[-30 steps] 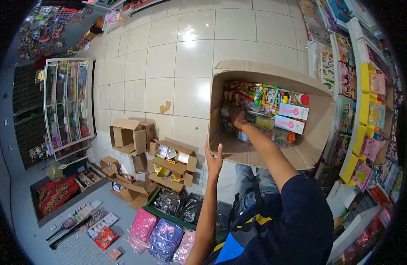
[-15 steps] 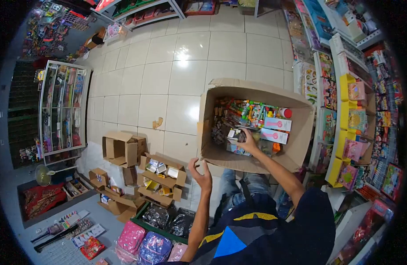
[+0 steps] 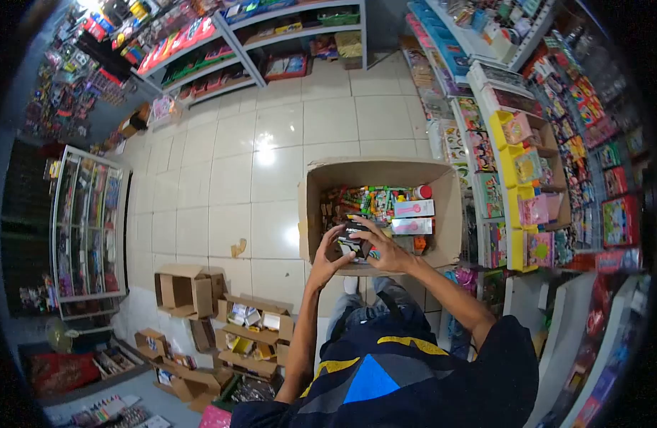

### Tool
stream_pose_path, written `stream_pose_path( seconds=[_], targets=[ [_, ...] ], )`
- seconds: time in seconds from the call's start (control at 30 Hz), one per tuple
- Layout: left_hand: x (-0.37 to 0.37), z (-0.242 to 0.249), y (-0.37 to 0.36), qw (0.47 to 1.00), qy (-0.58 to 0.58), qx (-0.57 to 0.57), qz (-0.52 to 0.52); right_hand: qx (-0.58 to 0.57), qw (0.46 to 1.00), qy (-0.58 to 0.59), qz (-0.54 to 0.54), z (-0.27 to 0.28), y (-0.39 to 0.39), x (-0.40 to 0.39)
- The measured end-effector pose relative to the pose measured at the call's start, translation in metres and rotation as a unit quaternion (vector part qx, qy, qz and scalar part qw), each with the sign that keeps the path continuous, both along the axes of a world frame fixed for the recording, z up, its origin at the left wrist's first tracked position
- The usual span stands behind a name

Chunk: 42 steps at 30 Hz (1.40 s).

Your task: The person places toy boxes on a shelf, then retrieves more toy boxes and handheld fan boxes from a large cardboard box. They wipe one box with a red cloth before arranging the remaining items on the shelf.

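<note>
Both my hands grip a small black box with light printing (image 3: pixel 352 234), held above the near side of a large open cardboard box (image 3: pixel 448 207). My left hand (image 3: pixel 328 255) closes on its left side and my right hand (image 3: pixel 385 251) on its right, thumbs toward me. Inside the carton, beyond my hands, lie colourful small packs (image 3: pixel 371 196). To their right are two white boxes with pink pictures, the upper one (image 3: pixel 414 208) beside a red-lidded container (image 3: pixel 422 192). My hands hide part of the carton's contents at the near left.
Several smaller open cartons (image 3: pixel 253 328) stand on the floor at lower left. A glass display case (image 3: pixel 93 228) is at far left. Shelves of goods with yellow bins (image 3: pixel 510 185) line the right. Tiled floor (image 3: pixel 271 178) lies ahead, with a brown scrap (image 3: pixel 238 247) on it.
My right hand has lifted the small box from inside the carton. My left hand, open and outside the carton before, has moved right and joined it on the small box. The view has tilted up.
</note>
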<state>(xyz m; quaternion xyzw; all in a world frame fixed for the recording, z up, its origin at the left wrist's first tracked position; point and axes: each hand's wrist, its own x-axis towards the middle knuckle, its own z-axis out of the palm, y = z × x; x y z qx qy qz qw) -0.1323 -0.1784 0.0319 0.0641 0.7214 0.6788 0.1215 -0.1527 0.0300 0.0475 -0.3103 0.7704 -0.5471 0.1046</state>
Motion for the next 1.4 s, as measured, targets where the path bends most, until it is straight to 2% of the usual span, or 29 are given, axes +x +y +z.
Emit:
stream_pose_path(
  seconds=[0.1, 0.13, 0.27, 0.3, 0.37, 0.4, 0.43, 0.5, 0.6, 0.7, 0.73, 0.83, 0.87, 0.9, 1.03, 1.17, 1.2, 1.33, 1.4],
  targets=[
    [0.014, 0.012, 0.006, 0.979, -0.098, 0.176, 0.014, 0.01, 0.999, 0.039, -0.031, 0.009, 0.003, 0.028],
    [0.016, 0.019, 0.005, 0.984, -0.113, 0.137, -0.013, 0.014, 0.999, 0.037, -0.036, 0.007, 0.005, 0.039],
    [0.022, 0.003, 0.016, 0.975, -0.109, 0.152, -0.122, 0.034, 0.992, 0.042, -0.114, 0.005, 0.011, 0.081],
    [0.023, 0.0, 0.023, 0.966, -0.108, 0.193, -0.136, 0.038, 0.99, 0.04, -0.128, 0.011, 0.014, 0.091],
    [0.031, 0.004, 0.033, 0.966, -0.115, 0.183, -0.141, 0.052, 0.976, 0.069, -0.199, 0.023, 0.016, 0.115],
    [0.034, 0.005, 0.035, 0.975, -0.107, 0.14, -0.137, 0.059, 0.97, 0.07, -0.227, 0.02, 0.02, 0.125],
    [0.037, -0.005, 0.039, 0.966, -0.113, 0.174, -0.155, 0.019, 0.968, 0.039, -0.248, 0.018, 0.024, 0.137],
    [0.041, 0.003, 0.05, 0.956, -0.09, 0.179, -0.212, 0.059, 0.958, 0.015, -0.28, 0.029, 0.031, 0.16],
    [0.052, 0.006, 0.066, 0.957, -0.029, 0.096, -0.273, 0.109, 0.938, -0.012, -0.328, 0.036, 0.034, 0.19],
    [0.066, 0.024, 0.088, 0.924, -0.01, 0.069, -0.377, 0.159, 0.927, -0.017, -0.339, 0.041, 0.042, 0.213],
    [0.07, 0.027, 0.096, 0.912, -0.002, 0.077, -0.403, 0.144, 0.918, -0.024, -0.369, 0.042, 0.042, 0.221],
    [0.086, 0.029, 0.113, 0.901, 0.036, 0.002, -0.433, 0.135, 0.904, -0.046, -0.402, 0.05, 0.049, 0.248],
    [0.09, 0.007, 0.121, 0.895, 0.003, 0.056, -0.442, 0.14, 0.899, -0.013, -0.415, 0.047, 0.052, 0.259],
    [0.096, 0.008, 0.127, 0.885, -0.04, 0.062, -0.459, 0.136, 0.892, -0.014, -0.431, 0.051, 0.054, 0.269],
    [0.121, -0.002, 0.159, 0.849, -0.051, 0.13, -0.509, 0.088, 0.852, 0.038, -0.514, 0.047, 0.069, 0.31],
    [0.158, -0.003, 0.195, 0.818, -0.062, 0.135, -0.556, 0.097, 0.835, -0.002, -0.541, 0.045, 0.091, 0.358],
    [0.168, 0.015, 0.203, 0.818, -0.022, 0.089, -0.568, 0.092, 0.83, -0.014, -0.55, 0.045, 0.096, 0.371],
    [0.208, 0.012, 0.245, 0.788, -0.028, 0.109, -0.605, 0.094, 0.783, 0.01, -0.615, 0.05, 0.114, 0.425],
    [0.228, 0.018, 0.264, 0.779, -0.069, 0.114, -0.613, 0.103, 0.761, 0.01, -0.64, 0.063, 0.124, 0.45]
  ],
)
